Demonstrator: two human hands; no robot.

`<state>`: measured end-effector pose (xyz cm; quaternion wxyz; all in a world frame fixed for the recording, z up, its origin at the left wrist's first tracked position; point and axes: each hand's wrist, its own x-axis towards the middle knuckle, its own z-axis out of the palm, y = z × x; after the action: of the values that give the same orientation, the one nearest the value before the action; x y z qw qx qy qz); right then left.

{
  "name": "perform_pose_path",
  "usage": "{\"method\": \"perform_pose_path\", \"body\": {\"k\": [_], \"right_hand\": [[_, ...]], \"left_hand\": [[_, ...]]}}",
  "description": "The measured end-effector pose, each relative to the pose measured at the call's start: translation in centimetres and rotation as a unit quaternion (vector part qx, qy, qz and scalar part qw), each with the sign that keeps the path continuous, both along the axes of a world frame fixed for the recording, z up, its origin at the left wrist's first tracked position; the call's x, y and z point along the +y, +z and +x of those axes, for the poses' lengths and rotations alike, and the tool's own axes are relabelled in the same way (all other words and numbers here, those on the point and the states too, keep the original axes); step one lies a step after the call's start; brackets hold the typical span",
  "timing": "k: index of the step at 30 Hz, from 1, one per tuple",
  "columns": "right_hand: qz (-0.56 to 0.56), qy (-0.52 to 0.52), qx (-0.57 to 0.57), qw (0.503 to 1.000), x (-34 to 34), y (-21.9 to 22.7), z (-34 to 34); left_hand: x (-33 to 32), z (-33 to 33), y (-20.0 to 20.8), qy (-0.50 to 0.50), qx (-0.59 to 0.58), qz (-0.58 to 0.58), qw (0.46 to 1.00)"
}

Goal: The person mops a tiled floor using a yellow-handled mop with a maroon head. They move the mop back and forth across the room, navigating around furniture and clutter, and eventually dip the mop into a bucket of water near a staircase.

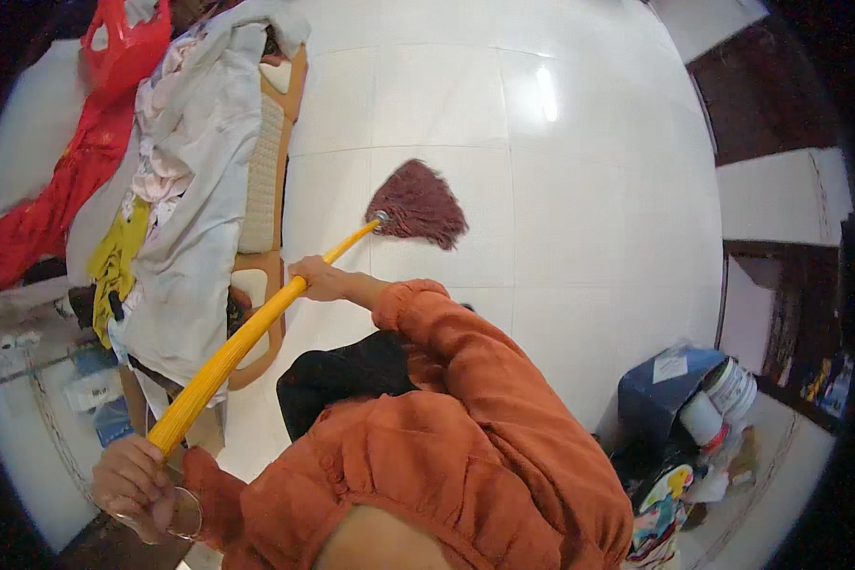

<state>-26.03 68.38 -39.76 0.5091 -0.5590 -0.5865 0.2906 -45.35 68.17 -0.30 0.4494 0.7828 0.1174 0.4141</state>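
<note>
A mop with a yellow ribbed handle [247, 336] slants from the lower left up to its dark maroon string head [418, 203], which lies fanned out on the white tiled floor [598, 218]. My left hand [135, 483], with a bangle at the wrist, is wrapped round the upper end of the handle. Farther down the shaft, my right hand [325, 279] grips it, the arm reaching across in an orange sleeve. A small metal collar joins handle and strings.
Along the left stands a wooden-framed seat [274, 195] heaped with a pale grey cloth [195, 218], a yellow-green cloth [122, 256] and red fabric [95, 157]. At the lower right are a dark blue box [657, 389], white tubs [722, 404] and a colourful bag [663, 508]. Dark-framed openings line the right wall.
</note>
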Motion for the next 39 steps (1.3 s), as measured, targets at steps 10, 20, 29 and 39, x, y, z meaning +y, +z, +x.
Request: {"method": "perform_pose_path", "body": {"k": [10, 20, 29, 39], "right_hand": [[-0.041, 0.303, -0.002, 0.952, 3.1, -1.2, 7.6], [-0.069, 0.238, -0.049, 0.968, -6.3, 0.8, 21.4], [-0.056, 0.0, -0.064, 0.996, -16.6, 0.1, 36.4], [-0.125, -0.294, -0.081, 0.944, -31.8, -2.4, 42.2]], "left_hand": [[-3.3, 6.2, -0.4, -0.063, 0.018, 0.229, 0.971], [-14.1, 22.7, -1.2, 0.151, -0.022, 0.23, 0.961], [-15.7, 33.0, -2.1, 0.162, 0.097, 0.341, 0.921], [-11.3, 41.4, -8.1, -0.014, 0.032, 0.137, 0.99]]}}
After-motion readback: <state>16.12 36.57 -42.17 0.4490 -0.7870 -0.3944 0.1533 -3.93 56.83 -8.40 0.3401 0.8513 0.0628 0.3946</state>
